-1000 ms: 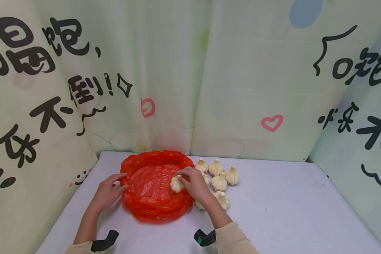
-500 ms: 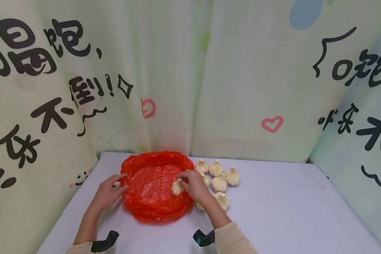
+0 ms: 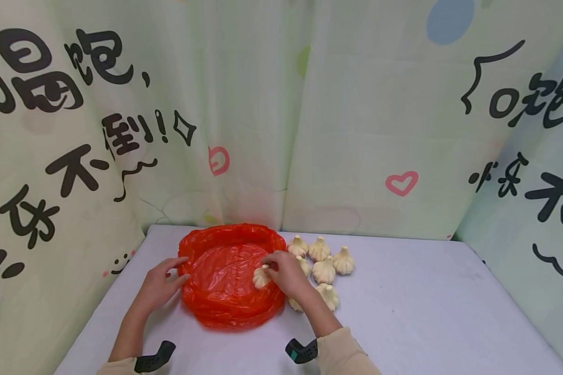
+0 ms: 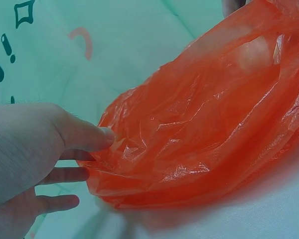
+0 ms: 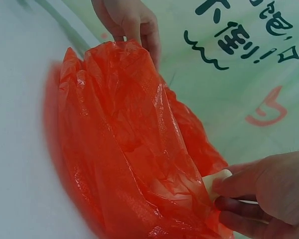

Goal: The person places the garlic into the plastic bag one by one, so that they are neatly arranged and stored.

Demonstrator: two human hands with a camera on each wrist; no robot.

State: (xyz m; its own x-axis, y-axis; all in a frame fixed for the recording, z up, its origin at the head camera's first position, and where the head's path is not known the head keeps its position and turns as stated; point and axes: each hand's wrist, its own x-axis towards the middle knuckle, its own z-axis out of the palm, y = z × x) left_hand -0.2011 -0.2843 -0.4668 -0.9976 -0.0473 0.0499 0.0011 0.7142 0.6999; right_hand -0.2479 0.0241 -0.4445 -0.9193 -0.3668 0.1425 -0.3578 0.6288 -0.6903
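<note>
A red plastic bag lies wide-mouthed on the table, its sides standing up as a soft rim. My left hand is at the bag's left edge; in the left wrist view its thumb lies on the red plastic, with the other fingers behind or beside it. My right hand reaches over the right rim and pinches a garlic bulb inside the mouth. From the right wrist, only the pale top of that garlic bulb shows between thumb and fingers; the bag hides the rest.
Several garlic bulbs sit just right of the bag, some partly behind my right hand and forearm. A white table extends to the right. Printed curtains stand behind it and at both sides.
Almost nothing differs. The right hand and its garlic bulb have shifted very slightly, staying just inside the bag's right rim; the left hand keeps its place.
</note>
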